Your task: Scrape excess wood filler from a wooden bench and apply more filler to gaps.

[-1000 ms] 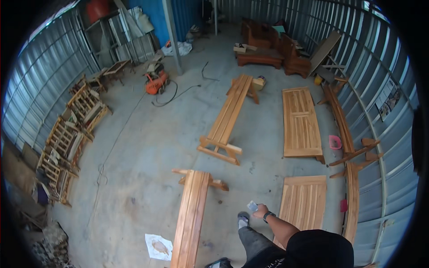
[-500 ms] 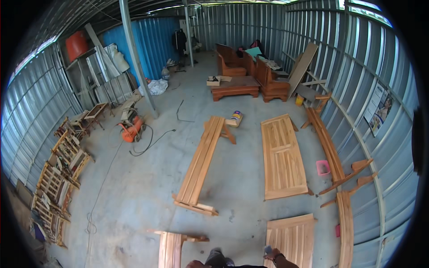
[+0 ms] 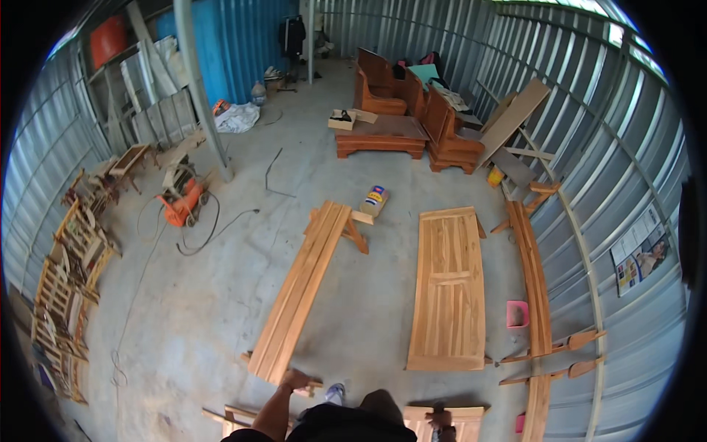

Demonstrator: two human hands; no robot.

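The fingers of your left hand (image 3: pixel 296 379) are down at the near end of a long slatted seat (image 3: pixel 302 291), low and left of centre in the frame. Whether they grip its crosspiece (image 3: pixel 316 384) or only lean on it, you cannot tell from here; your arm reaches straight along that side, so a steadying touch seems likely. At the bottom edge, right of centre, your right hand (image 3: pixel 440 419) is over a slatted wooden top (image 3: pixel 468 423). Something dark shows at its fingertips, too small to name, and their spread is unclear. Your shoe (image 3: pixel 336 392) stands between the two pieces, which probably lets you reach both sides.

Just beyond, right of centre, a panelled wooden top (image 3: pixel 449 309) lies face up, perhaps so its broad surface is easy to reach. A pink tub (image 3: pixel 518 314) sits beside it on the floor, near the long bare-wood frames (image 3: pixel 532 272) ranged along the right wall, likely to leave walking room.

Farther up, a yellow-and-blue packet (image 3: pixel 375 199) stands by the seat's far end. An orange compressor (image 3: pixel 184 202) is at left. At top centre, a red-brown worktop (image 3: pixel 390 127) carries an open box (image 3: pixel 341 120).
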